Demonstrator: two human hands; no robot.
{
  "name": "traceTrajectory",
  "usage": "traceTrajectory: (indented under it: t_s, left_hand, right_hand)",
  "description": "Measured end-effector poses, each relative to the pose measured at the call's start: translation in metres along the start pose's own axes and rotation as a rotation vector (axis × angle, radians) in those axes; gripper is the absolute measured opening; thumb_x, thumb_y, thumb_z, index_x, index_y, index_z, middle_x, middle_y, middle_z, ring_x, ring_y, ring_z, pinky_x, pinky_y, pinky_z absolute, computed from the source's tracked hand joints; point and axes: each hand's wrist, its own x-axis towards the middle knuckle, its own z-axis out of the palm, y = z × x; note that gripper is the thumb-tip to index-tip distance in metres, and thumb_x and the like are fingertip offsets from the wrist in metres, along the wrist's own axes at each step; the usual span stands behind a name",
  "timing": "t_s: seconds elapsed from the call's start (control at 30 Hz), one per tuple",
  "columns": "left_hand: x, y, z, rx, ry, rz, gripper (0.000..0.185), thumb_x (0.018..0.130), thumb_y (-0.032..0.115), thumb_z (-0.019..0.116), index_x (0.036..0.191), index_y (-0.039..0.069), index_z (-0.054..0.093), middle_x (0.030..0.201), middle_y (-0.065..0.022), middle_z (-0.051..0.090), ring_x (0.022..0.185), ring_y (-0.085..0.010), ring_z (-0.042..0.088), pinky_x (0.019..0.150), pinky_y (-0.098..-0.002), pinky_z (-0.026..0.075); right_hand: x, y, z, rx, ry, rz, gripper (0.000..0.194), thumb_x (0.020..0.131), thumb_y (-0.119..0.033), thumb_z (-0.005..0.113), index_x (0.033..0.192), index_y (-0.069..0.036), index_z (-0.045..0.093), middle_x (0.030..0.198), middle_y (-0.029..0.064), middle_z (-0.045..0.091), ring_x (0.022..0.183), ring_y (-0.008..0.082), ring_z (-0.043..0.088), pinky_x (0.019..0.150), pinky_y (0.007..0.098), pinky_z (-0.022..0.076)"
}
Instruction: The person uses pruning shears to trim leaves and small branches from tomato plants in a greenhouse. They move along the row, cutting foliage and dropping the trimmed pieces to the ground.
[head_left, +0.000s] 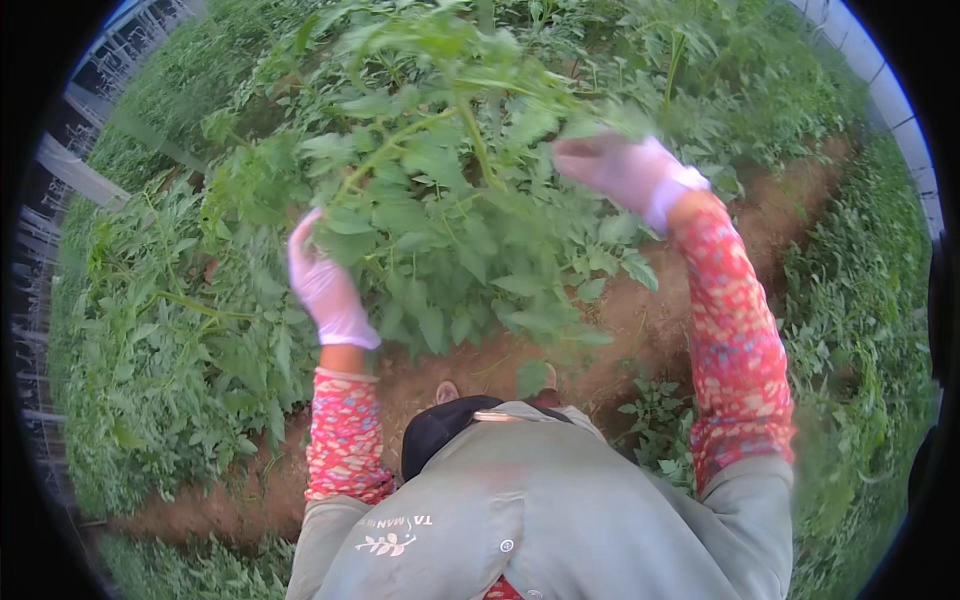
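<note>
Both hands wear thin, pale translucent gloves. My left hand (326, 289) reaches up at the left side of a leafy tomato plant (442, 232). Its thumb and fingertips run in among the leaves near the lower end of a bent green stem (401, 142), so its grip is hidden. My right hand (619, 169) is raised at the plant's right side, blurred, with its fingers curled beside the upper foliage. Whether anything is between those fingers is not clear. The forked top of the plant stands between the two hands, its upper leaves blurred.
Dense tomato plants (187, 360) spread to the left, with another green row (855, 337) at the right. A bare soil path (652, 300) runs between them, under my shoes (447, 391). Pale posts (79, 169) stand along the left edge, a light wall (896, 105) at the upper right.
</note>
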Motion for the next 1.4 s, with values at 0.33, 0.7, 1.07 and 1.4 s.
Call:
traceTrajectory:
  t_s: [0.33,0.7,1.07,1.4]
  left_hand:
    - [-0.017,0.022,0.128,0.203,-0.458,-0.295,0.045,0.086,0.01,0.063,0.129,0.004,0.051,0.106,-0.0044,0.064,0.092,-0.01,0.057,0.082,-0.024,0.045]
    - [0.007,-0.081,0.113,0.33,-0.399,0.128,0.034,0.083,0.017,0.063,0.116,0.008,0.062,0.095,-0.0107,0.069,0.083,-0.0238,0.065,0.078,-0.0339,0.046]
    - [0.003,-0.046,0.129,0.719,-0.402,0.242,0.033,0.09,0.018,0.057,0.119,0.005,0.054,0.103,-0.0133,0.062,0.092,-0.0234,0.058,0.08,-0.0353,0.046]
    - [0.001,-0.009,0.167,0.317,-0.029,-0.081,0.028,0.088,0.019,0.063,0.111,0.003,0.061,0.101,-0.0061,0.06,0.091,-0.0164,0.057,0.08,-0.0318,0.046]
  right_hand:
    - [0.127,-0.006,0.064,-0.235,-0.203,-0.16,0.052,0.086,-0.049,0.056,0.116,-0.007,0.062,0.111,0.0142,0.065,0.102,0.0282,0.063,0.087,0.0385,0.0491]
    - [0.133,-0.026,0.093,-0.157,-0.204,-0.078,0.029,0.079,-0.013,0.066,0.107,-0.005,0.067,0.111,0.0179,0.064,0.102,0.0311,0.063,0.085,0.0384,0.052]
    - [0.134,0.012,0.072,-0.005,-0.251,-0.139,0.028,0.091,-0.025,0.053,0.114,-0.012,0.062,0.106,0.0142,0.066,0.095,0.0313,0.064,0.083,0.0398,0.0501]
    - [0.142,0.158,-0.008,-0.612,-0.695,-0.297,0.048,0.082,-0.022,0.064,0.127,-0.011,0.054,0.113,0.0126,0.064,0.1,0.0296,0.063,0.087,0.0379,0.0497]
